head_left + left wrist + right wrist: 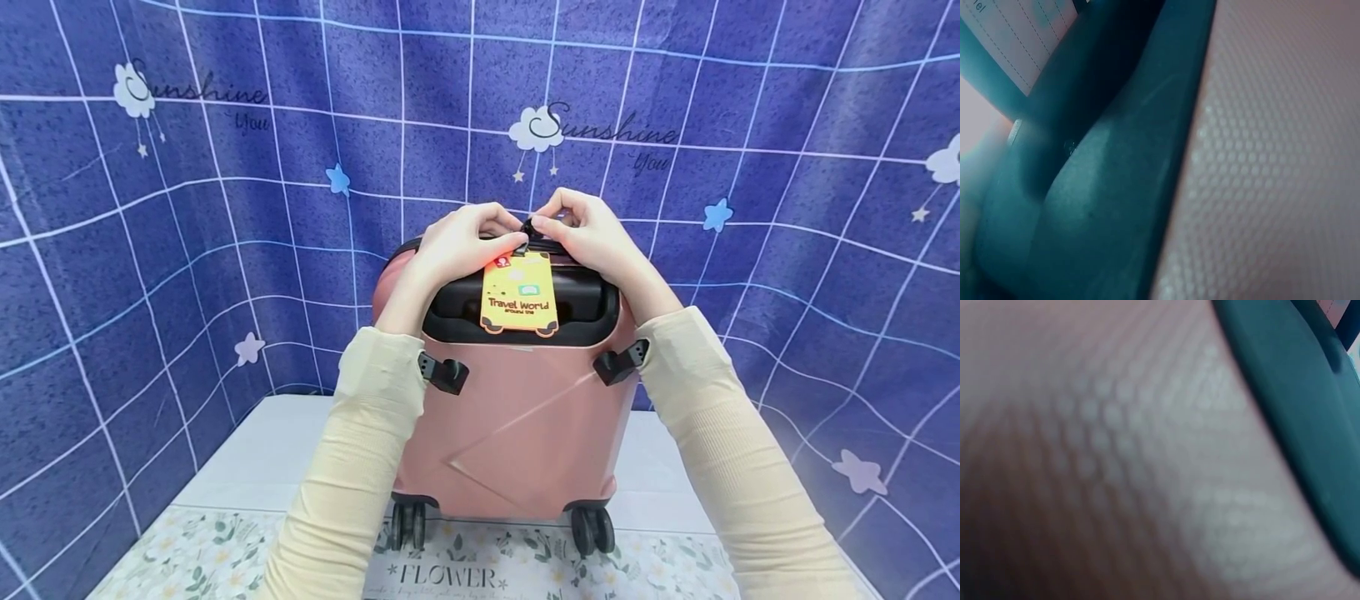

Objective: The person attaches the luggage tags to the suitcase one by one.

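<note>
A pink suitcase (517, 425) stands upright on black wheels in the middle of the head view. Over its black top handle (588, 293) hangs a yellow luggage tag (519, 292) printed with "Travel around the world". My left hand (463, 240) pinches the tag's black strap (528, 227) just above the tag, and my right hand (589, 233) pinches the strap's upper part. How the strap passes round the handle is hidden by fingers. Close up, the left wrist view has the handle (1104, 206) and the tag's lined back (1013, 40). Textured shell (1110, 444) fills most of the right wrist view.
Behind the suitcase hangs a blue gridded curtain (442, 92), which also runs along both sides. Below lie a white surface (247, 467) and a flower-print mat (202, 554). Black wrist mounts (444, 372) sit at both cuffs, close to the suitcase front.
</note>
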`<control>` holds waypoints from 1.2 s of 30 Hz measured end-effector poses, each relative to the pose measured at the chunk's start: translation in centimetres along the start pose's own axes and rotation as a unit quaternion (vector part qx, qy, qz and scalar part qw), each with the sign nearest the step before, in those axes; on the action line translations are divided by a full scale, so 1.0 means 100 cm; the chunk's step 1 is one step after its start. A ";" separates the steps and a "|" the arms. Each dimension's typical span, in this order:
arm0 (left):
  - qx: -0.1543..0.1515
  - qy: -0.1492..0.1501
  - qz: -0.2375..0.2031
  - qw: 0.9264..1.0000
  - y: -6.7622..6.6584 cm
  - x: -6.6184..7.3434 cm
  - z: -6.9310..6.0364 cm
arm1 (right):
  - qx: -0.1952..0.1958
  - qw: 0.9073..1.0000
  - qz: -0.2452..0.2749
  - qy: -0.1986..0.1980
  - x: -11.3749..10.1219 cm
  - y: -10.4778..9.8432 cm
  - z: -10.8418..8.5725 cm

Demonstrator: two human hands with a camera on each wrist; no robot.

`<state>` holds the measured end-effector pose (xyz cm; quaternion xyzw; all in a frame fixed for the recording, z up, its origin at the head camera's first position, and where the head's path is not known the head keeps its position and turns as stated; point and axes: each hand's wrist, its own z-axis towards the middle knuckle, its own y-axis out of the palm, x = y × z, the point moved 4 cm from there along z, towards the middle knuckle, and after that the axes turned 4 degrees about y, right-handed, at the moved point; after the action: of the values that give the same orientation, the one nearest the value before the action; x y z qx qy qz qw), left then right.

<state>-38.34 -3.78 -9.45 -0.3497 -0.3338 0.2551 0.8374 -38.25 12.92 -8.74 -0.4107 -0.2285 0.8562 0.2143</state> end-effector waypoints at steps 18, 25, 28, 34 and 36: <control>0.002 0.004 0.000 1.000 0.000 0.002 -0.001 | -0.004 1.000 0.005 0.008 0.000 0.000 -0.001; 0.002 0.004 -0.001 1.000 0.000 0.001 -0.001 | 0.005 1.000 -0.003 -0.006 0.000 0.001 -0.001; 0.001 0.002 -0.002 1.000 0.000 0.001 -0.001 | 0.000 1.000 0.002 0.001 0.000 0.001 -0.002; 0.000 -0.002 -0.002 1.000 -0.001 0.001 -0.002 | -0.010 1.000 0.009 0.021 0.001 0.002 -0.001; -0.001 -0.002 -0.002 1.000 -0.001 0.002 -0.002 | -0.010 1.000 0.008 0.023 0.001 0.002 -0.001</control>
<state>-38.08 -3.81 -9.43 -0.3496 -0.3364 0.2536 0.8368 -38.26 12.86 -8.98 -0.4339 -0.2285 0.8462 0.2087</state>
